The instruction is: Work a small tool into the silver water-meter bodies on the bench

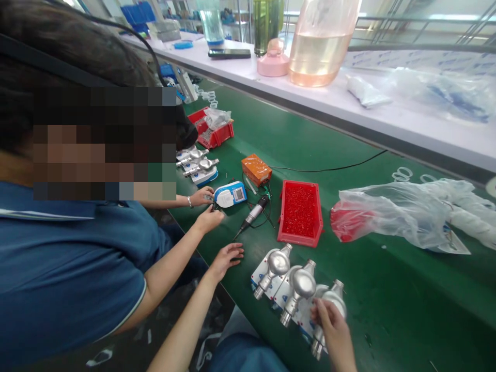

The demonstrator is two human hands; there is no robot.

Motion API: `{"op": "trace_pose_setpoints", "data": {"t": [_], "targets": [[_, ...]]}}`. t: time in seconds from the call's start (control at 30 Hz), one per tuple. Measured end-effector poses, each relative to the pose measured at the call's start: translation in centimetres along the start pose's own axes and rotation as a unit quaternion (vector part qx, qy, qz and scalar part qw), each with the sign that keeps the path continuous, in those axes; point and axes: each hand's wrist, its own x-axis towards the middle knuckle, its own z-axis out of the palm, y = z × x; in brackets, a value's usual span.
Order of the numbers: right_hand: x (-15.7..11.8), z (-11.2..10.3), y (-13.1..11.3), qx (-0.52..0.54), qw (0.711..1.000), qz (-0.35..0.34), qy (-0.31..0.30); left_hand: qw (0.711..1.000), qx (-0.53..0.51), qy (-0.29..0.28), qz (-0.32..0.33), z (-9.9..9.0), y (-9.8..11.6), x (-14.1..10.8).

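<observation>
My left hand (pixel 225 259) is over the near edge of the green bench, fingers stretched out and slightly spread, holding nothing. It is just below the tip of an electric screwdriver (pixel 253 213) that lies on the bench. My right hand (pixel 332 323) is at the rightmost of three silver metal meter bodies, its fingers pinched together at the white plate. Whatever is between those fingertips is hidden. The left meter body (pixel 278 262) and the middle meter body (pixel 302 282) stand beside it on white plates with small red and blue spots.
A co-worker at my left has both hands at a blue-and-white meter (pixel 230 195) with a display. A red bin (pixel 321 227) of small red parts stands beyond the meter bodies, near an orange box (pixel 256 169). Plastic bags (pixel 395 214) lie right, below a white shelf (pixel 240 70) with bottles.
</observation>
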Motion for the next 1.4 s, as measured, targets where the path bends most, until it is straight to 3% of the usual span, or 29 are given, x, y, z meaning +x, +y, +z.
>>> {"op": "trace_pose_setpoints", "data": {"t": [0.1, 0.17, 0.23, 0.3, 0.43, 0.53, 0.6, 1.4], "targets": [[1.4, -3.8, 0.3, -0.027, 0.984, -0.022, 0.176, 0.998, 0.031, -0.018, -0.054, 1.0, -2.9, -0.5], [2.9, -6.3, 1.3, -0.106, 0.958, -0.021, 0.265, 0.996, 0.040, -0.025, -0.079, 1.6, -4.6, -0.5], [4.4, -8.2, 2.9, -0.221, 0.930, 0.000, 0.293, 0.995, 0.042, -0.022, -0.089, 2.0, -5.7, -0.4], [5.5, -9.1, 4.9, -0.303, 0.910, 0.012, 0.283, 0.995, 0.043, -0.017, -0.094, 2.1, -6.3, -0.1], [5.5, -7.3, 7.8, -0.374, 0.861, -0.017, 0.344, 0.993, 0.044, -0.016, -0.110, 1.8, -6.2, 0.6], [4.7, -5.1, 8.2, -0.387, 0.830, -0.086, 0.392, 0.991, 0.050, -0.015, -0.123, 1.8, -5.8, 0.9], [4.6, -4.2, 8.0, -0.380, 0.823, -0.094, 0.412, 0.990, 0.055, -0.014, -0.127, 1.9, -5.6, 0.9], [5.7, -4.7, 8.2, -0.379, 0.831, -0.057, 0.403, 0.988, 0.061, 0.013, -0.143, 1.6, -7.0, 1.9]]}}
